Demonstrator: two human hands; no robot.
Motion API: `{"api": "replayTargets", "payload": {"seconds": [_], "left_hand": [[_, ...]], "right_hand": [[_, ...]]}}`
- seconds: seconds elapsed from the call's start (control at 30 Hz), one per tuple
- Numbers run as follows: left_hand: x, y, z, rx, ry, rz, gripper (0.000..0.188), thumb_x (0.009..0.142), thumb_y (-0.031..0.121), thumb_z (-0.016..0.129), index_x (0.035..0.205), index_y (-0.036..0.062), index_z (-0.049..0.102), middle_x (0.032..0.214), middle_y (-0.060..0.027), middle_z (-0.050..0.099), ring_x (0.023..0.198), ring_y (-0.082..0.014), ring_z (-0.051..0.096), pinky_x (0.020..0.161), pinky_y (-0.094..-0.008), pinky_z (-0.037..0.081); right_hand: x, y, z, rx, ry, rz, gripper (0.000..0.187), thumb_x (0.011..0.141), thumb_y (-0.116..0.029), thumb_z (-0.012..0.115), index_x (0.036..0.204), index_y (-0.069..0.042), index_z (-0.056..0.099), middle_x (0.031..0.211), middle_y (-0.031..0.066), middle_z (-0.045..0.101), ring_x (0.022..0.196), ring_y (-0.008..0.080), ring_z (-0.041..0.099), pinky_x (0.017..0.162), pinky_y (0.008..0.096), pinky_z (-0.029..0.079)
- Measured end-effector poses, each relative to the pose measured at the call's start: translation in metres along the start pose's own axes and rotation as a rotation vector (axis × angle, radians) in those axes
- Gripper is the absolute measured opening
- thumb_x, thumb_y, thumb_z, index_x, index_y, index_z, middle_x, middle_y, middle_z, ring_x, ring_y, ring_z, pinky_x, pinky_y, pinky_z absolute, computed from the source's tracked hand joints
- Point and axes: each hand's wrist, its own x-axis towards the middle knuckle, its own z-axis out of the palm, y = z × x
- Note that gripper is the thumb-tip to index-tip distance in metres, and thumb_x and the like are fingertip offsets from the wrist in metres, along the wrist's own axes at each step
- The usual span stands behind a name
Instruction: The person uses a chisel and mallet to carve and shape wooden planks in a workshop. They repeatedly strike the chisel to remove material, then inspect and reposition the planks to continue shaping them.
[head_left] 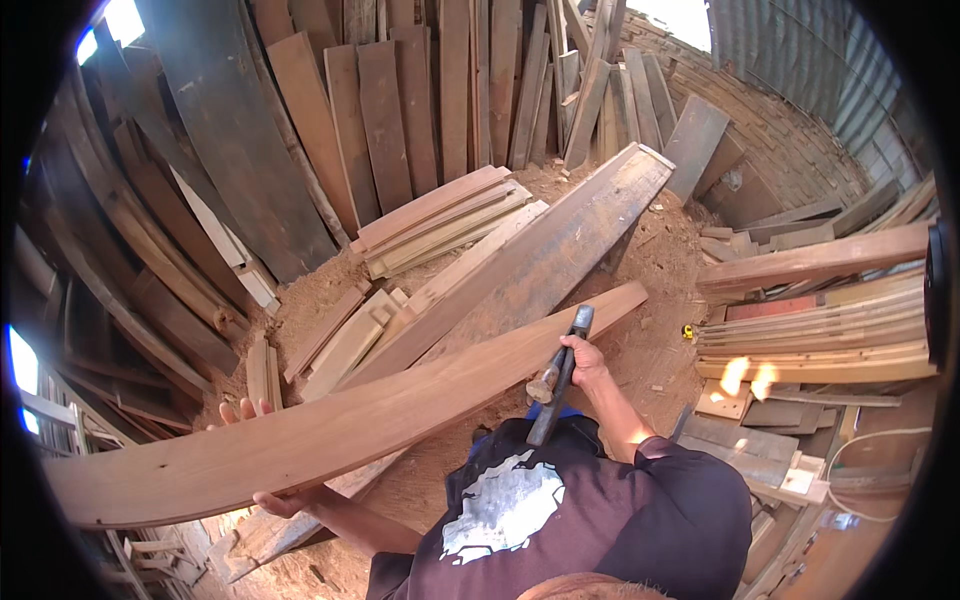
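Note:
A long reddish-brown wooden plank (370, 420) slants across in front of me, its near end at the lower left and its far end toward the upper right. My left hand (290, 500) is closed around its left part, thumb at the near edge and fingertips showing over the far edge. My right hand (586, 362) grips what looks like a metal hand plane (556, 395), turned on its side with a rounded knob facing left. The tool is at the plank's near edge, close to my torso; whether they touch I cannot tell.
Beyond the plank lies a long thick timber beam (530, 275), with short boards (440, 225) stacked beside it. Tall boards (385, 120) lean at the back. Stacked planks (815, 335) and a yellow tape measure (688, 332) are at right. Sawdust covers the ground (665, 365).

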Motion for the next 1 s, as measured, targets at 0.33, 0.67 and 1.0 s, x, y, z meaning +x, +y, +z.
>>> {"api": "replayTargets", "payload": {"seconds": [0.33, 0.67, 1.0], "left_hand": [[0.031, 0.092, 0.043, 0.266, 0.243, 0.028, 0.084, 0.086, 0.038, 0.047, 0.148, -0.0148, 0.026, 0.151, -0.0281, 0.040, 0.135, -0.0426, 0.046, 0.115, -0.0536, 0.037], [0.093, 0.196, 0.038, 0.678, 0.479, 0.438, 0.060, 0.094, 0.023, 0.061, 0.133, -0.0198, 0.045, 0.139, -0.0335, 0.050, 0.124, -0.0307, 0.056, 0.111, -0.0453, 0.042], [0.047, 0.138, -0.012, 0.947, -0.262, 0.116, 0.059, 0.083, 0.015, 0.073, 0.135, -0.0003, 0.049, 0.121, -0.0183, 0.056, 0.097, -0.0210, 0.057, 0.080, -0.0391, 0.049]], "right_hand": [[-0.021, 0.052, 0.011, -0.230, 0.045, 0.341, 0.016, 0.080, -0.008, 0.069, 0.091, -0.006, 0.057, 0.073, 0.0086, 0.059, 0.058, 0.0286, 0.060, 0.058, 0.0486, 0.054], [-0.042, -0.004, 0.042, -0.246, -0.117, 0.274, 0.015, 0.086, -0.001, 0.064, 0.099, 0.001, 0.057, 0.096, 0.0193, 0.070, 0.077, 0.0295, 0.071, 0.072, 0.0425, 0.062], [-0.091, -0.030, 0.127, -0.212, -0.469, 0.080, 0.016, 0.085, -0.011, 0.072, 0.095, -0.001, 0.062, 0.083, 0.0093, 0.067, 0.073, 0.0244, 0.069, 0.068, 0.0394, 0.061]]}}
